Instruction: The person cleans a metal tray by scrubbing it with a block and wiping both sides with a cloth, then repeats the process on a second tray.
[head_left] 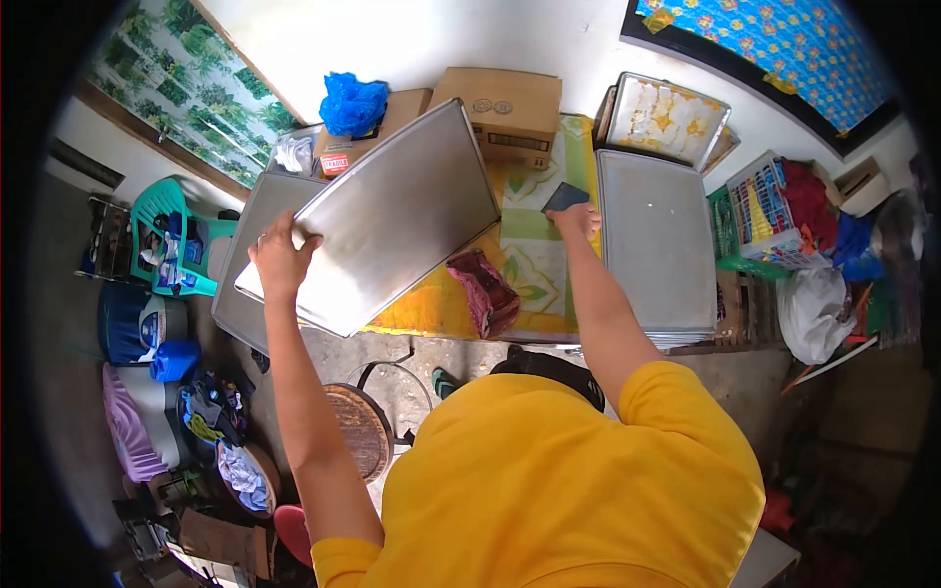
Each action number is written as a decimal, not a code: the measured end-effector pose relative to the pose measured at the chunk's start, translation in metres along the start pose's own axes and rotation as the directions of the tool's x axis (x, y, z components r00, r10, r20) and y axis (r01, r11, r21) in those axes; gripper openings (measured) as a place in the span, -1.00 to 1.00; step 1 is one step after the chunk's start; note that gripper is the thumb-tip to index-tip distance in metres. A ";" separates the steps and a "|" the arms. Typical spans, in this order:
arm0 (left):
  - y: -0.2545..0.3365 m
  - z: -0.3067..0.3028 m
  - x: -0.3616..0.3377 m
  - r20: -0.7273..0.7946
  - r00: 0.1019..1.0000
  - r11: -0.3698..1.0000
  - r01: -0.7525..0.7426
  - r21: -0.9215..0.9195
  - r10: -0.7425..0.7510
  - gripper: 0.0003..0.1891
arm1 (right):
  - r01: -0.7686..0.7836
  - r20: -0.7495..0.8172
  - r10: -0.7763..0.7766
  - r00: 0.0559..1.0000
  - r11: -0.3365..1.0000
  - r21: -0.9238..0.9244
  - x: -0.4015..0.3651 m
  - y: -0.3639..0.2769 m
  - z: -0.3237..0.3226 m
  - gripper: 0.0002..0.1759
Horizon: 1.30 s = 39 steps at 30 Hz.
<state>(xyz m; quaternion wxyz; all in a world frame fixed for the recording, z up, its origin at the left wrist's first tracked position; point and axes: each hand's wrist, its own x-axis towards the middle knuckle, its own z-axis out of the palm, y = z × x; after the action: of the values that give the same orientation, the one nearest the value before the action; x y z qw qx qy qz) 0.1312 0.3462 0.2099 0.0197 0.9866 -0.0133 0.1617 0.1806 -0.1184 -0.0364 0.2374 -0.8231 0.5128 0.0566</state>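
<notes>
My left hand (282, 257) is closed on the left edge of a metal baking tray (412, 216), which it holds tilted over the table. Under it, at the left, lies another metal tray (235, 294). My right hand (578, 218) grips a dark flat rectangular piece (565, 197), apart from the tray, over the patterned tablecloth (539, 257). Between my arms a crumpled red and pink cloth (483, 294) rests near the table's front edge. Right of my right hand lies a stack of trays (657, 245), with a stained tray (668, 120) leaning behind it.
Cardboard boxes (510, 108) stand along the wall, with a blue plastic bag (353, 103) on one. A green chair (167, 230) is at the left, and a round wooden stool (358, 431) stands before the table. Crates (760, 211) and a white bag (814, 314) sit at the right.
</notes>
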 end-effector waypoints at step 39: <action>-0.039 0.030 0.036 0.061 0.998 0.999 0.008 -0.031 -0.006 -0.40 | 0.706 -0.430 -0.561 0.707 0.583 0.402 -0.087 -0.057 0.084 -0.19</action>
<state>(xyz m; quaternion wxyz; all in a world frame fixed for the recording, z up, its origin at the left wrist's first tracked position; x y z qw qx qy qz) 0.1758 0.3827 0.1911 0.0352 0.9907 -0.0129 0.1311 0.2017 0.0108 -0.0621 0.3945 -0.8496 0.2016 -0.2862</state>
